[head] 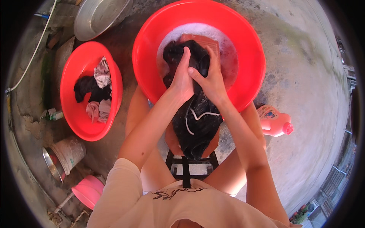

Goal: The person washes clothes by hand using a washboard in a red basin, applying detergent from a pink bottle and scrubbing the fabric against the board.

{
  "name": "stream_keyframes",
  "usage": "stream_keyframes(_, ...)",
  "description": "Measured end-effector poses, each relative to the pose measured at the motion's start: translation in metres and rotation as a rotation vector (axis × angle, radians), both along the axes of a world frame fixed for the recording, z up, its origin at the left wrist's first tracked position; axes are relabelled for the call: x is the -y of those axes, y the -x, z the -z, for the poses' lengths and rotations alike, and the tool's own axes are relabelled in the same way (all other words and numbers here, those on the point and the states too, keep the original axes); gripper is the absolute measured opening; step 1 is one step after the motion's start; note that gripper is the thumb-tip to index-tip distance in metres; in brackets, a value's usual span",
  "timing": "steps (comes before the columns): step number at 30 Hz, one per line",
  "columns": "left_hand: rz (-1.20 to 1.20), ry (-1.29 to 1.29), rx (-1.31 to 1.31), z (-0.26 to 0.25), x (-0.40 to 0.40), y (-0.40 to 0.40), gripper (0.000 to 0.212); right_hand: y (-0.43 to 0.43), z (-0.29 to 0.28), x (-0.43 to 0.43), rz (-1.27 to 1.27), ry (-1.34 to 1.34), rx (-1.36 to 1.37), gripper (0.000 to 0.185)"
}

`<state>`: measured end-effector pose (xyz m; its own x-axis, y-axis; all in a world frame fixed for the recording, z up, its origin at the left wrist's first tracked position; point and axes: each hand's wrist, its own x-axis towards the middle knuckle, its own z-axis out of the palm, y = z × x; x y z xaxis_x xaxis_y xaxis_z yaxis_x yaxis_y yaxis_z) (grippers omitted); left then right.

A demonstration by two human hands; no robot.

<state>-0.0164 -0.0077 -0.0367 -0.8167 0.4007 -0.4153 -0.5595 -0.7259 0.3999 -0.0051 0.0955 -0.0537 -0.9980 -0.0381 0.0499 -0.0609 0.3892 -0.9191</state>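
Observation:
A soaked black garment with a white drawstring lies over a reddish-brown washboard. The board slants out of a large red basin towards my body, and the cloth hangs down its near end. My left hand grips the upper part of the garment, its lower fingers hidden by cloth. Close beside it, my right hand holds the same bunched cloth, its thumb pointing at the left hand. White suds cover the water around the board.
Left of me, a smaller red basin holds dark and pale clothes. Beyond it is a metal basin. A dirty bucket and pink basin stand lower left. A pink detergent bottle lies at right on concrete.

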Motion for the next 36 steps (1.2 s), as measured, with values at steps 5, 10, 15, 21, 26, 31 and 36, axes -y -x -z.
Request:
stream_keyframes(5,0.059,0.107,0.008,-0.004,-0.003,0.015,0.053,-0.014,-0.021,0.007,0.099,-0.276,-0.037,0.051)
stream_keyframes(10,0.236,-0.356,0.002,0.041,0.035,0.049,0.029,-0.042,-0.050,0.028,-0.008,-0.283,-0.110,0.017)
stream_keyframes(15,-0.132,0.293,0.232,0.009,-0.018,0.001,0.030,0.014,-0.008,-0.014,0.155,-0.383,-0.394,0.007)
stream_keyframes(21,-0.077,0.156,0.002,0.016,0.017,0.009,0.020,0.010,0.000,-0.019,0.033,-0.292,-0.178,0.018)
stream_keyframes(26,-0.148,0.088,0.029,0.009,0.007,0.013,0.031,-0.014,-0.019,0.008,0.005,-0.056,-0.096,0.060)
stream_keyframes(31,-0.080,-0.041,-0.042,0.032,0.047,0.033,0.037,-0.043,-0.044,0.029,-0.101,-0.175,-0.155,0.045)
stream_keyframes(36,-0.161,0.267,0.164,0.007,-0.016,-0.021,0.021,0.003,-0.019,-0.001,0.291,-0.312,-0.408,0.023)
